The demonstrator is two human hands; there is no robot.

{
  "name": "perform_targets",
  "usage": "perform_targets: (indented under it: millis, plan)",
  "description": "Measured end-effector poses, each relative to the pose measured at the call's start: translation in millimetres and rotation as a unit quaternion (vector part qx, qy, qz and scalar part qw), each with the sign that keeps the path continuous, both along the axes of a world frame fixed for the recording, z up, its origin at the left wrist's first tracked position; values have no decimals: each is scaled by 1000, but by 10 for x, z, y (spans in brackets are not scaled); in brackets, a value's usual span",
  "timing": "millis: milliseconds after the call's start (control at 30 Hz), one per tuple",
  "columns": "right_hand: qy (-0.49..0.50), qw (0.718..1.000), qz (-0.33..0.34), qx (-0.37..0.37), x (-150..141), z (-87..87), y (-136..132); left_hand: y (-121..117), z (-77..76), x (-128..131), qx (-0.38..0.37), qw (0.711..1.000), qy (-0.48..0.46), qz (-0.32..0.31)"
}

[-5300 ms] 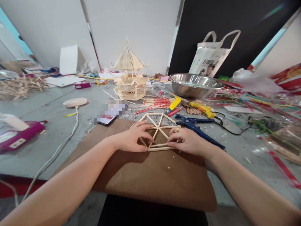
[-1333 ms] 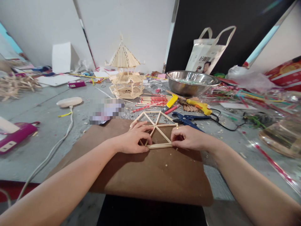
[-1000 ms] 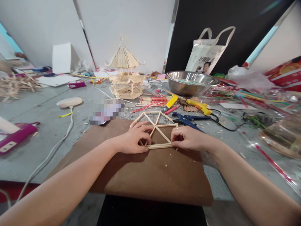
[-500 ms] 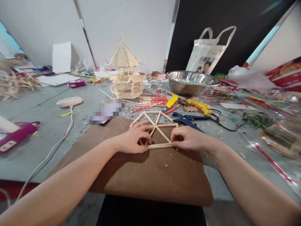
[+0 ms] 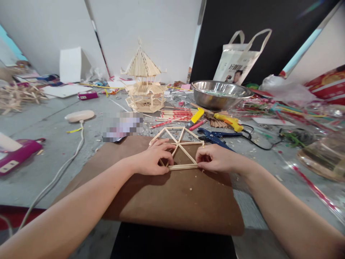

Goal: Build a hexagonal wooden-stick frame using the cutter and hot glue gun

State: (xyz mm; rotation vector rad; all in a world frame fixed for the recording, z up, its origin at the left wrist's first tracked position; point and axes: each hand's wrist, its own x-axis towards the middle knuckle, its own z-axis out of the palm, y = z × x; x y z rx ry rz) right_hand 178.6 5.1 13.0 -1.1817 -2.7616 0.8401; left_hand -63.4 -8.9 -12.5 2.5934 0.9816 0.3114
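Containers: metal bowl (image 5: 207, 99) on far right of table (image 5: 67, 144), something pale green and glossy inside, can't make out what. Tote (image 5: 233, 63) upright behind it, contents hidden. Clear container (image 5: 322, 160) at right edge, contents unclear.

Stick frame (image 5: 178, 144) lies flat on brown sheet (image 5: 172, 205), near centre: six sides, spokes meeting at a hub, near side doubled up.

Left hand (image 5: 151, 158): thumb and index pinching frame's near-left corner, other fingers spread over its left side. Right hand (image 5: 214, 158): fingers curled in, thumb and index tips pinching near-right corner.

Blue pliers (image 5: 212, 136) just beyond right hand. Red-marked sticks (image 5: 176, 117) past the frame, pagoda model (image 5: 146, 95) behind those.
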Motion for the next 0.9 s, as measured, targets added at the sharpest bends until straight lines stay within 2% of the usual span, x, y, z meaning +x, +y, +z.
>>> perform_targets:
  millis: [900]
  plan:
    - [0,1000,-9,-9,23,-7,38,-5,15,4,9,1000,7,-7]
